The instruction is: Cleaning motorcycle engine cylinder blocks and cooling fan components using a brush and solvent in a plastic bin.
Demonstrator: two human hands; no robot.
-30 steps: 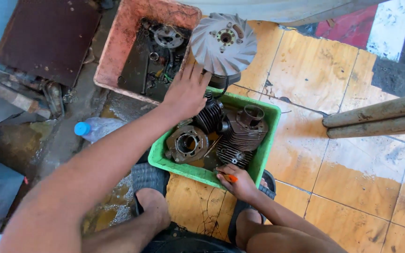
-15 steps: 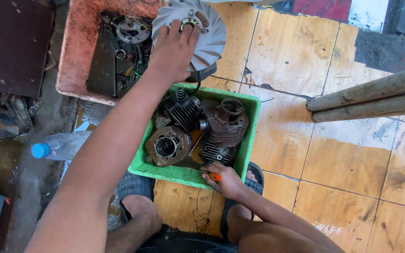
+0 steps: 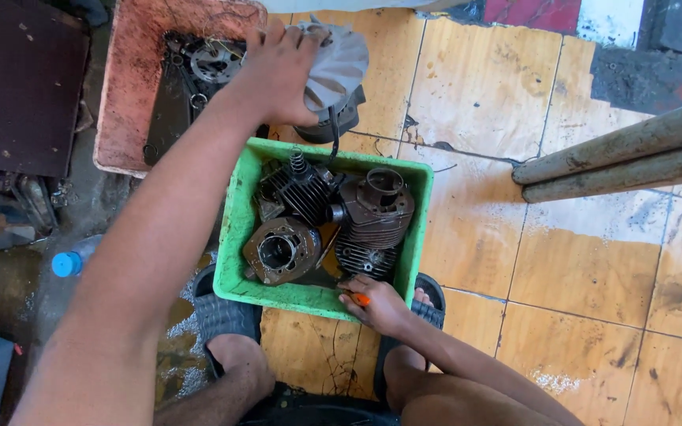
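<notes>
My left hand (image 3: 278,71) reaches far forward and grips a grey finned flywheel fan (image 3: 339,61), which sits on a dark engine part beyond the green bin. A green plastic bin (image 3: 240,229) between my feet holds several finned engine cylinders (image 3: 372,209) and a cylinder block (image 3: 279,251). My right hand (image 3: 376,304) rests on the bin's near rim and holds a small tool with an orange handle (image 3: 361,299).
A pink tray (image 3: 132,87) with oily metal parts stands at the far left. Two metal pipes (image 3: 617,154) lie at the right on the tiled floor. A clear bottle with a blue cap (image 3: 66,262) lies at the left. Black sandals (image 3: 219,315) are on my feet.
My left hand moved from the bin's far edge forward onto the flywheel fan and closed on it. The right hand has stayed at the bin's near rim.
</notes>
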